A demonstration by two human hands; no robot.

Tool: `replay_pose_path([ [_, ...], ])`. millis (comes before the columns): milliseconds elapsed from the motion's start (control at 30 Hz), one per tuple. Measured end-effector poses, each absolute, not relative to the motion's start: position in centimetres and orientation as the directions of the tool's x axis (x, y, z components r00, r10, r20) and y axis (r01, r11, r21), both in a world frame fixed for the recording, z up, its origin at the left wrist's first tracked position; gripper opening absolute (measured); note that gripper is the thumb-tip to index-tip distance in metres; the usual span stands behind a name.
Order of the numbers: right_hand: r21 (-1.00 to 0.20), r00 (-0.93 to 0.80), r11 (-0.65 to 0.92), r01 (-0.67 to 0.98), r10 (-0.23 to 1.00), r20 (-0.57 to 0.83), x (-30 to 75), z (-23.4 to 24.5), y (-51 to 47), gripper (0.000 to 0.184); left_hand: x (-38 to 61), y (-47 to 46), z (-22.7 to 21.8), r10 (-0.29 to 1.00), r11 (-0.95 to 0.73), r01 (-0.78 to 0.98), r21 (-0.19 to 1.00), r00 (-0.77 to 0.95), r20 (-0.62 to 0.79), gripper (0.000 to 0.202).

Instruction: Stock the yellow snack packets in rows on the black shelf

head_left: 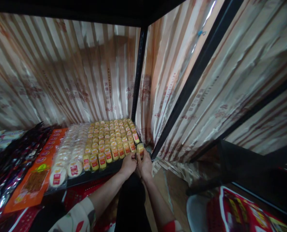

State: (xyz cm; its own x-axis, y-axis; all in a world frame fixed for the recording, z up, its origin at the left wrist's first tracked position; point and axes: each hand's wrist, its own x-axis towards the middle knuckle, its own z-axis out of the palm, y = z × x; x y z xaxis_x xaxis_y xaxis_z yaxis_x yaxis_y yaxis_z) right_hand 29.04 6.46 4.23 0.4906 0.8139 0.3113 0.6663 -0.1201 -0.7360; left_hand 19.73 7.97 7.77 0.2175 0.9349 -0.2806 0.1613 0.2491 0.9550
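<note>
In my right hand is a small yellow wrapped snack cake, pinched upright at the front right corner of the shelf. My left hand is right beside it, fingers curled in at the shelf's front edge; whatever they may hold is hidden. Rows of similar yellow wrapped snack cakes with red and white labels stand packed on the shelf, just left of and behind both hands. Farther left lie rows of round white wrapped cakes in clear film.
Orange snack packets and dark shiny packets overlap at the left. A black shelf post rises at the back corner, before pleated printed curtains. Red packages and a pale rounded object are at lower right.
</note>
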Motion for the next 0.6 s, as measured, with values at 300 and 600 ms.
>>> replay_pose_path([
  [300,-0.71,0.487,-0.114,0.695,0.801,0.349,30.3,3.1,10.4,0.049,20.1,10.4,11.7,0.91,-0.347,0.56,0.752,0.397,0.125,0.03],
  [600,-0.74,0.445,-0.129,0.66,0.861,0.247,31.1,3.8,12.5,0.051,20.7,11.3,11.1,0.858,-0.483,0.674,0.56,0.491,0.149,0.031],
])
